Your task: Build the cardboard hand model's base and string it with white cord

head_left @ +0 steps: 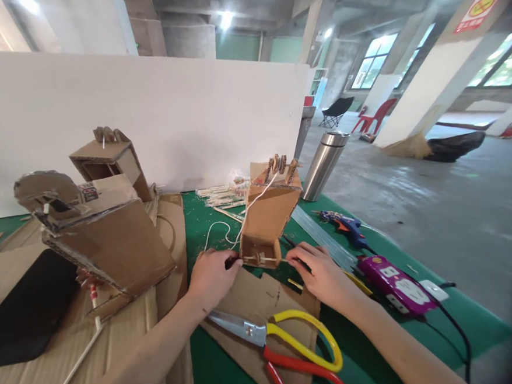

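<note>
A small cardboard model [267, 217] with gear-like cardboard pieces on top and a white string [224, 232] running from it stands on the green table [443, 304]. A thin wooden stick crosses its lower front. My left hand [211, 277] is closed at the stick's left end, fingers pinched on it. At the stick's right end, my right hand [320, 272] has its fingertips pinched on it too.
Yellow-and-red scissors [293, 344] lie on a cardboard sheet near me. Larger cardboard models [104, 238] stand left, beside a black pad [25, 313]. A blue glue gun [344, 225], purple power strip [396, 284] and steel flask [324, 164] sit right. A white partition [145, 118] backs the table.
</note>
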